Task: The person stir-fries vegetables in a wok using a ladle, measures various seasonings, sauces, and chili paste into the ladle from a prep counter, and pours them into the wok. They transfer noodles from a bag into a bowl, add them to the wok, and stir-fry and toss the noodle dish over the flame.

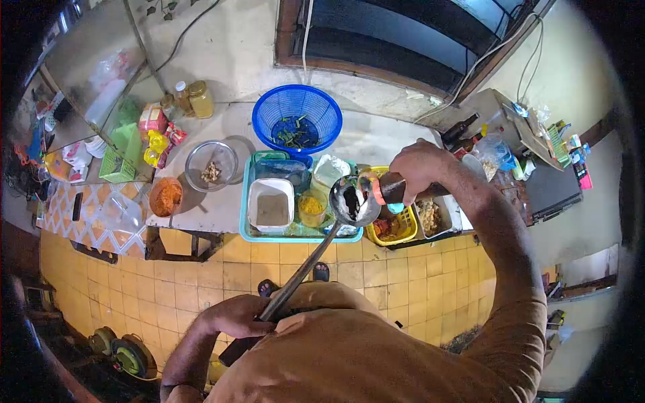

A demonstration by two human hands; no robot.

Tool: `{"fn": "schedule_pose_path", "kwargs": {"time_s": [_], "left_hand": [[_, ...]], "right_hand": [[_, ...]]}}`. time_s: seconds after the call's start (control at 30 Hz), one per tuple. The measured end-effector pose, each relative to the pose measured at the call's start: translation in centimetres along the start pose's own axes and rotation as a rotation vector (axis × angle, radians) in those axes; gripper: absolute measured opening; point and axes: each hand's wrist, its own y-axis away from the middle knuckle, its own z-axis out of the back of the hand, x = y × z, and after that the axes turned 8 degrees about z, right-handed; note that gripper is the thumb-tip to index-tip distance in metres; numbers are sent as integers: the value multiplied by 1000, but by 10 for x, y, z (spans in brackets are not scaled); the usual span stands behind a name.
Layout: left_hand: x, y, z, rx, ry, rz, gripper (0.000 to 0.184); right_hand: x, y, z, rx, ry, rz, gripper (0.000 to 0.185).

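Observation:
My left hand (240, 316) is closed around the long handle of a metal ladle (299, 277), low at my left side. The ladle's bowl is over the right end of the turquoise tray (246, 225), with dark liquid and something white in it. In my right hand (422, 171) is a dark bottle (392, 189), tipped sideways with its orange-ringed neck at the ladle's rim. On the tray are a white square container (271, 189), a cup of chopped yellow food (312, 205) and a container of white contents (332, 171). A yellow basket (411, 233) sits beside the tray.
Behind the tray stands a blue colander (295, 107) with green leaves. A steel bowl (226, 156), an orange-filled bowl (166, 197) and jars (200, 101) are to the left. Dark bottles (460, 129) stand at right, near a container of pale chopped pieces (428, 216).

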Motion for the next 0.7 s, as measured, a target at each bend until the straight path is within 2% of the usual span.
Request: {"fn": "schedule_pose_path", "kwargs": {"time_s": [0.13,0.2,0.3,0.4,0.5,0.57,0.63,0.7], "left_hand": [[-14,1,4,0,-90,55,33],[-3,-2,1,0,-19,38,32],[3,-6,-1,-22,-67,-9,32],[-6,-7,0,-4,-86,32,32],[-9,-9,0,4,-81,25,32],[-12,-10,0,-8,-92,25,32],[-13,-12,1,-21,-109,22,31],[-10,-16,1,26,-119,70,30]], "right_hand": [[2,5,6,20,-22,-26,48],[-2,6,3,38,-10,-7,48],[-8,7,0,-84,-27,-11,49],[-2,7,4,123,-54,-47,52],[-14,8,-1,12,-67,-37,52],[-11,8,-3,15,-55,-48,51],[-4,11,3,122,-45,-54,52],[-13,12,-4,56,-53,-46,52]]}}
